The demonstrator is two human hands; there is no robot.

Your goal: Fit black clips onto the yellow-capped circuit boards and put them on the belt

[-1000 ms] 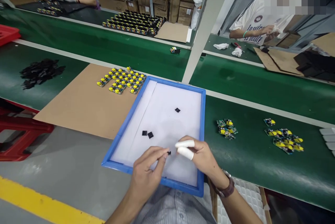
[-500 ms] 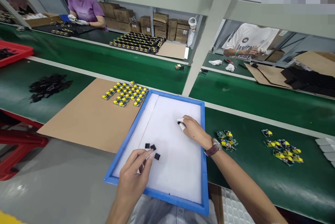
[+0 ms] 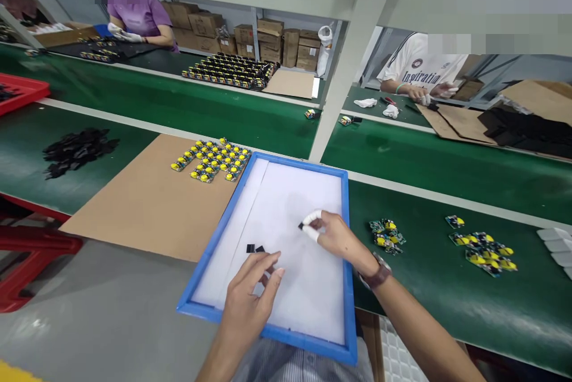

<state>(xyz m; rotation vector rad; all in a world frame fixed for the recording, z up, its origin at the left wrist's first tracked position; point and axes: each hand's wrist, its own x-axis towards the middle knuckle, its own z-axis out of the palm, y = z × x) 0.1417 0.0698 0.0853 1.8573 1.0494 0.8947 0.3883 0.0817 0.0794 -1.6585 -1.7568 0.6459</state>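
Right hand: right hand [image 3: 333, 234], white finger cots on thumb and forefinger, pinches a small black chip [image 3: 301, 226] – centre of frame, over the blue-rimmed tray [image 3: 345, 215].
Left hand: left hand [image 3: 250, 292], fingers loosely spread, empty – just beside two black chips [image 3: 255, 248], lower centre.
Writing: "Inspiration" on a co-worker's white shirt [image 3: 417, 69], upper right.

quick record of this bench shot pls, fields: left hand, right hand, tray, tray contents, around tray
left hand: left hand over the tray, fingers curled, right by two small black squares
right hand: right hand pinching a small black piece with white-capped fingertips
tray: blue-rimmed tray with white liner
around tray: cardboard sheet bearing yellow-topped circuit boards; loose boards on the green belt
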